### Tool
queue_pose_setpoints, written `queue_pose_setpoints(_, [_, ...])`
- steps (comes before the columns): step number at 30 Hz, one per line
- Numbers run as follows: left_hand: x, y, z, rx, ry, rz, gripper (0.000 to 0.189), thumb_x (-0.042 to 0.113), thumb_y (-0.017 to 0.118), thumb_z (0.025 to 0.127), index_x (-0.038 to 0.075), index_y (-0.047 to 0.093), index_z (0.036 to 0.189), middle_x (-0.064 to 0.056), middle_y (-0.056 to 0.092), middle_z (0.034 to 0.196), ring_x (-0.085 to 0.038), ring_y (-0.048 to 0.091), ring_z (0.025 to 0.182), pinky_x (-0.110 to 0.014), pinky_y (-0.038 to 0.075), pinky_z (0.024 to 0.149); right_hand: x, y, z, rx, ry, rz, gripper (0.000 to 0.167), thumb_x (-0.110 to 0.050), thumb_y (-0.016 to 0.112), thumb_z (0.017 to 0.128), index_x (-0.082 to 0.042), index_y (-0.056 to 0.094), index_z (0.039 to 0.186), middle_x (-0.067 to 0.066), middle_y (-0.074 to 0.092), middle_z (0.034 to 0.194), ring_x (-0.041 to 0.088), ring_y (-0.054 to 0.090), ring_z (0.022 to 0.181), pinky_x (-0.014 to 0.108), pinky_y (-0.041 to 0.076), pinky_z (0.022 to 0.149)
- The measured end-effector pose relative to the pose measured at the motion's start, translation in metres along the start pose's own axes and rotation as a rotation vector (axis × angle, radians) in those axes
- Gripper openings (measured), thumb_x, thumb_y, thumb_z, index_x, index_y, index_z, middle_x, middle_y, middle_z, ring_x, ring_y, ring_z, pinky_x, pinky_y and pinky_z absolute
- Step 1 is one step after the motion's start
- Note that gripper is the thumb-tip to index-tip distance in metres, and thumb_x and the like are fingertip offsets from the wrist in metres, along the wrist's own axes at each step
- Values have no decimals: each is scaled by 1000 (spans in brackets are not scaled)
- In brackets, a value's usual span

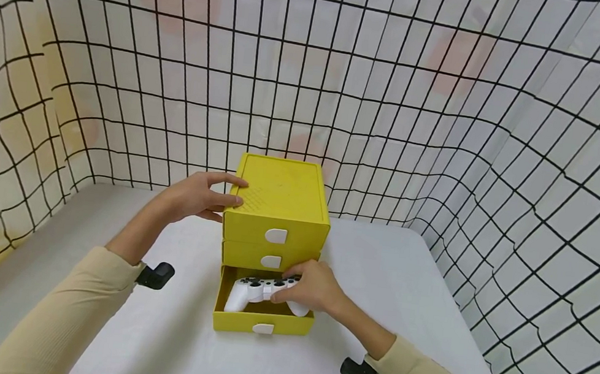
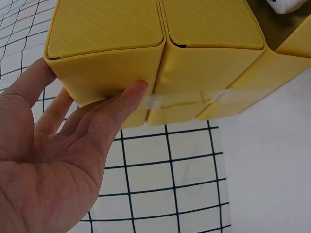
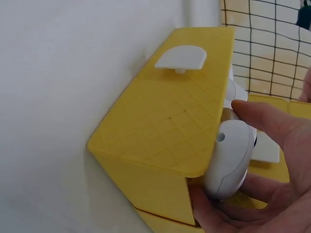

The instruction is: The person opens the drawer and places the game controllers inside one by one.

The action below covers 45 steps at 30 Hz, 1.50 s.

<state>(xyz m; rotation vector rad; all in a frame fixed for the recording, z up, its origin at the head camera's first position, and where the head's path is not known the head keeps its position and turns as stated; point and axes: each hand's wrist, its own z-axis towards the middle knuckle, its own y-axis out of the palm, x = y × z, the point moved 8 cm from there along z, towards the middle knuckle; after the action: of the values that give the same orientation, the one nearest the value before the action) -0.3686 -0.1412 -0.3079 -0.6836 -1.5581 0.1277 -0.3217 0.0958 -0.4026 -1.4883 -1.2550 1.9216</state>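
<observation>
A yellow cabinet (image 1: 285,191) with three stacked drawers stands on the table, and its bottom drawer (image 1: 289,326) is pulled out. In that drawer a white game controller (image 1: 239,296) lies across the opening, buttons upward. My right hand (image 1: 316,287) grips the controller's right end, thumb on its near side; the right wrist view shows the white handle (image 3: 229,158) between thumb and fingers, above the drawer's front. My left hand (image 1: 195,198) rests against the cabinet's upper left edge, fingers extended, with fingertips on its top and side.
The two upper drawers, with white tabs (image 1: 275,235), are pushed in. A white cloth (image 1: 379,276) covers the table. Black wire grid (image 1: 312,83) encloses the back and both sides. Each wrist carries a small black device (image 1: 155,275).
</observation>
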Motion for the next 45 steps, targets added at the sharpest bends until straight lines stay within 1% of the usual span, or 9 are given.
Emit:
queue_pose_setpoints(4, [0,0,0,0,-5,2,56,35,70,97,24,49,149,-15,56,142,-28,69,113,-42,60,95,1,2,-1,10,7,16,45,-44,92,67,-12,81,98,-5,77,90,10,63,80,24,54,64])
queue_pose_setpoints(10, [-1,-2,1,10,-14,8,55,35,70,97,26,49,148,-13,58,140,-28,70,112,-40,61,92,0,3,-3,37,-14,32,44,-41,93,67,-13,81,97,-7,76,89,10,62,81,25,52,66])
queue_pose_setpoints(19, [-2,-2,0,14,-23,4,57,36,70,97,26,49,148,-14,57,140,-28,69,111,-40,61,93,0,9,-6,84,-23,39,49,-36,94,66,-7,78,103,-1,74,86,11,61,74,23,52,61])
queue_pose_setpoints(22, [-4,-2,0,13,-28,2,57,36,70,97,27,48,149,-14,57,141,-28,68,112,-40,61,94,0,13,-7,74,-20,16,52,-36,93,68,-8,76,108,-1,74,89,11,61,77,23,52,63])
queue_pose_setpoints(25, [-4,-2,1,11,-30,1,57,36,69,97,27,48,150,-14,57,141,-28,68,113,-41,60,95,-2,16,-9,63,-45,-19,53,-36,92,69,-9,74,111,-1,73,93,11,61,79,23,52,64])
queue_pose_setpoints(30, [-5,-1,1,14,-32,1,57,36,69,98,27,48,150,-14,58,140,-28,69,112,-41,60,95,-7,19,-10,62,-134,-94,49,-34,92,70,-10,70,107,-1,71,90,10,60,76,21,49,62])
queue_pose_setpoints(33, [-3,-1,1,11,-25,5,58,37,69,98,26,47,150,-15,58,140,-28,69,113,-41,60,95,-8,21,-10,57,-160,-134,48,-34,92,71,-11,68,105,-1,70,87,10,60,75,20,48,60])
queue_pose_setpoints(41, [-2,0,1,6,-14,12,57,36,69,97,25,48,149,-15,58,140,-28,68,112,-40,60,95,-5,23,-9,-1,-132,-160,48,-37,91,73,-12,65,104,-2,68,89,10,58,77,20,48,62])
queue_pose_setpoints(45, [-1,-1,1,3,-11,16,56,36,70,97,25,49,148,-14,58,140,-27,69,110,-40,61,94,-1,24,-8,-38,-93,-162,47,-39,90,75,-11,67,105,0,70,95,13,59,82,23,51,68])
